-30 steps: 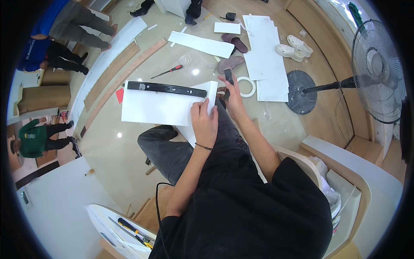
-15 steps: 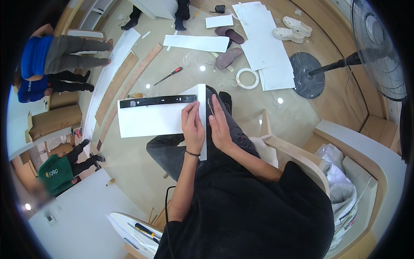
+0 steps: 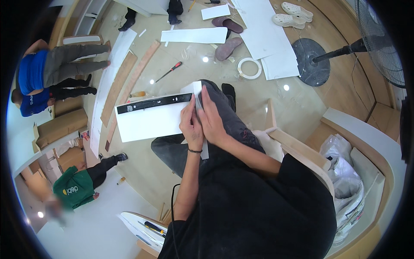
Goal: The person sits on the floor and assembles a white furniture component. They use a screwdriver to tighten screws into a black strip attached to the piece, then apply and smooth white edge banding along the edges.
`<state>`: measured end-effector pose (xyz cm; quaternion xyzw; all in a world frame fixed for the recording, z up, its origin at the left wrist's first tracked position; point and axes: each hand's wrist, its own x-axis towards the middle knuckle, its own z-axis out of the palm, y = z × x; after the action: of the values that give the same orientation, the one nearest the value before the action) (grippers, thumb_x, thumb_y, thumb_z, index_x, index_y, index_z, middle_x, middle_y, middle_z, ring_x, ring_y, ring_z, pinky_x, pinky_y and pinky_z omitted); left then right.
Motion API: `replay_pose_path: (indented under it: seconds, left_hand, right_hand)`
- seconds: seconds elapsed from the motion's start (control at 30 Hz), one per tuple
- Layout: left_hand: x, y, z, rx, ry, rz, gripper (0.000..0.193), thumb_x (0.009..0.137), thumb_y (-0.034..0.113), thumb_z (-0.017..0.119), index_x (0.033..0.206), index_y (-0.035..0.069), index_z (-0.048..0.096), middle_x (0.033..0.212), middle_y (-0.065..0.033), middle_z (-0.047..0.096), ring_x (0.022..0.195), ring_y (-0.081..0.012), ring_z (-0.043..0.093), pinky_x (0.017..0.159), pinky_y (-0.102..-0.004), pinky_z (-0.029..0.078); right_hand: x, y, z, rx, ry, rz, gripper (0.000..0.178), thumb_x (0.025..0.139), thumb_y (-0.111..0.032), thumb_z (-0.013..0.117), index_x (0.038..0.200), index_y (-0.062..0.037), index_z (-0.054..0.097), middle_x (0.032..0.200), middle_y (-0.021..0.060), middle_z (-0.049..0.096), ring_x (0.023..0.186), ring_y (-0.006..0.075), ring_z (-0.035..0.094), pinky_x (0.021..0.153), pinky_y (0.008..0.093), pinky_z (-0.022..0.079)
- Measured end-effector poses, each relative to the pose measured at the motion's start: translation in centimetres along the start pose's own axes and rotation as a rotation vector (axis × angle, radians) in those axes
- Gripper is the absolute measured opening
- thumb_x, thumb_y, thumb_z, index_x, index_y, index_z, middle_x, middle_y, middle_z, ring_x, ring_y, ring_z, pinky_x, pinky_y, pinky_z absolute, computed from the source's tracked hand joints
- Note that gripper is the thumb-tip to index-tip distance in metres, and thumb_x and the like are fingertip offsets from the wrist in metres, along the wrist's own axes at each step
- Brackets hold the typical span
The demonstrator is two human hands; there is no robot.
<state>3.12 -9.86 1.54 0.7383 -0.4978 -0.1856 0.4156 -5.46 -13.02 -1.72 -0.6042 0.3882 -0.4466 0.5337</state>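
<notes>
A white board (image 3: 148, 123) with a black metal drawer slide (image 3: 155, 103) along its far edge lies across my lap. A narrow white panel (image 3: 198, 88) stands at its right end, forming a corner. My left hand (image 3: 192, 126) is at the inner side of this corner, by the slide's right end. Its fingers are pressed together, and what they may pinch is hidden. On the panel's outer side, my right hand (image 3: 212, 118) lies flat with fingers stretched out, its palm side against the panel. The two hands nearly meet with the panel between them.
A red-handled screwdriver (image 3: 169, 71), a tape roll (image 3: 249, 68) and white sheets (image 3: 269, 39) lie on the floor ahead. A standing fan (image 3: 312, 62) is on the right. Wooden strips (image 3: 118, 88) lie left. Several people stand at far left, one in green (image 3: 77, 185).
My right hand has moved left, from apart to against the panel's outer side. The view has shifted slightly, and the board is tilted a little more. The person in green has moved.
</notes>
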Motion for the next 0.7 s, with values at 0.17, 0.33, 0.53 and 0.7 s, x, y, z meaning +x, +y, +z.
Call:
replay_pose_path:
  seconds: [0.17, 0.33, 0.53, 0.7]
  left_hand:
    - [-0.1, 0.2, 0.1, 0.024, 0.005, -0.025, 0.046, 0.097, -0.009, 0.053, 0.139, 0.007, 0.066, 0.116, -0.0141, 0.071, 0.102, -0.0229, 0.067, 0.089, -0.0314, 0.052]
    - [0.0, 0.2, 0.1, 0.039, 0.02, -0.037, 0.041, 0.102, -0.004, 0.053, 0.14, 0.008, 0.065, 0.112, -0.0099, 0.07, 0.097, -0.014, 0.062, 0.088, -0.0267, 0.049]
    - [0.1, 0.4, 0.1, 0.032, 0.034, 0.011, 0.045, 0.099, -0.01, 0.052, 0.138, 0.008, 0.066, 0.112, -0.0133, 0.07, 0.1, -0.0191, 0.066, 0.089, -0.0286, 0.051]
    - [0.1, 0.2, -0.1, 0.057, 0.022, -0.015, 0.044, 0.099, -0.01, 0.051, 0.137, 0.006, 0.066, 0.109, -0.0132, 0.07, 0.098, -0.0182, 0.065, 0.09, -0.0278, 0.049]
  right_hand:
    - [-0.5, -0.2, -0.4, 0.011, -0.001, 0.001, 0.065, 0.107, -0.019, 0.039, 0.162, 0.0051, 0.013, 0.167, 0.0257, 0.022, 0.147, 0.0437, 0.036, 0.12, 0.0446, 0.03]
    - [0.5, -0.8, -0.8, -0.028, 0.026, -0.149, 0.064, 0.107, -0.019, 0.039, 0.162, 0.0043, 0.016, 0.167, 0.0255, 0.024, 0.144, 0.0444, 0.038, 0.119, 0.0448, 0.031]
    - [1.0, -0.8, -0.7, 0.033, 0.017, 0.011, 0.065, 0.107, -0.02, 0.039, 0.161, 0.0066, 0.017, 0.166, 0.0282, 0.024, 0.145, 0.0452, 0.037, 0.119, 0.0478, 0.031]
    - [0.6, -0.4, -0.4, -0.005, 0.013, -0.061, 0.067, 0.107, -0.022, 0.042, 0.16, 0.009, 0.017, 0.164, 0.0304, 0.025, 0.145, 0.0452, 0.037, 0.12, 0.0475, 0.03]
